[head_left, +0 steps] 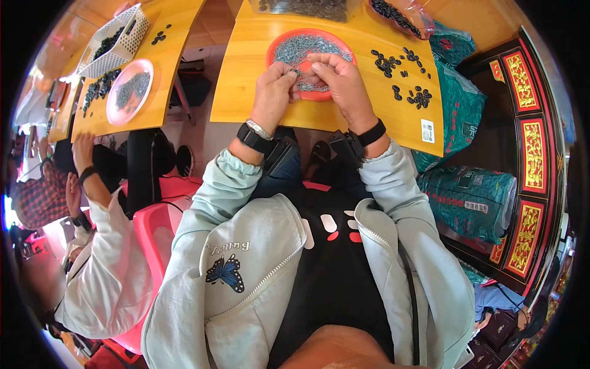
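Note:
My left hand (273, 92) and my right hand (341, 83) meet over the near edge of a red round tray (275, 48) on a yellow wooden table (246, 92). The tray holds a heap of small grey metal pieces (307, 46). Both hands have their fingers pinched together on small parts from that heap; the parts themselves are too small to make out. Small black parts (387, 63) lie scattered on the table to the right of my right hand. Each wrist wears a black band.
A clear container (307, 7) of dark parts stands behind the tray. On a second yellow table at left sit a pink plate (129, 91) and a white basket (117, 40); a person (104, 258) in a white sleeve sits there. Green sacks (467, 184) are stacked at right.

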A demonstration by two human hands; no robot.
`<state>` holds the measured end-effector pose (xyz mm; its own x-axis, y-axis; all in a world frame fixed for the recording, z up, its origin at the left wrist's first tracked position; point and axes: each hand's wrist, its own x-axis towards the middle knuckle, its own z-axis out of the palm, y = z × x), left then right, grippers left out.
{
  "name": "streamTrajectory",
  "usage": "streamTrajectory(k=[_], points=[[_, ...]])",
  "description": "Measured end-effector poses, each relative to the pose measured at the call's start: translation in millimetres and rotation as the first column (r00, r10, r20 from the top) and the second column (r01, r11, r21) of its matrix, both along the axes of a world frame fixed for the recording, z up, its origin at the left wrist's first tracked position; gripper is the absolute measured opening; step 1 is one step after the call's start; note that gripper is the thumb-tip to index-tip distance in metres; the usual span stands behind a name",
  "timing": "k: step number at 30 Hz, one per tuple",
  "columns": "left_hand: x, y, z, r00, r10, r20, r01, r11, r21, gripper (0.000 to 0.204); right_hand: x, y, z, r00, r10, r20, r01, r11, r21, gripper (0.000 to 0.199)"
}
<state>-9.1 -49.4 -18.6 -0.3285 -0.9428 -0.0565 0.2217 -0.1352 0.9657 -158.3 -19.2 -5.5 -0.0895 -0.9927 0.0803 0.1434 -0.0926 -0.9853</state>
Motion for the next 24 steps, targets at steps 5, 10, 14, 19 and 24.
streamTrajectory(k=[5, 10, 14, 19, 24], points=[[1, 0, 3, 0.999, -0.041, -0.032, 0.043, 0.997, 0.07, 0.012, -7, 4, -1, 0.999, 0.006, -0.049, -0.004, 1.0, 0.027, 0.021], [0, 1, 3, 0.995, -0.087, -0.043, 0.089, 0.994, 0.057, 0.011, 0, 2, -8, 0.999, 0.043, -0.028, -0.042, 0.998, 0.038, 0.018], [-1, 3, 5, 0.993, -0.104, -0.053, 0.106, 0.994, 0.037, 0.008, 1, 1, -7, 0.997, 0.075, -0.023, -0.075, 0.997, 0.022, 0.015], [1, 6, 6, 0.992, -0.12, -0.037, 0.12, 0.993, 0.008, 0.007, 0, 3, -2, 0.993, 0.06, -0.101, -0.064, 0.997, -0.032, 0.016], [3, 10, 12, 0.988, -0.143, -0.061, 0.142, 0.989, -0.028, 0.007, 0, 7, 15, 0.977, 0.088, -0.192, -0.093, 0.995, -0.018, 0.011]])
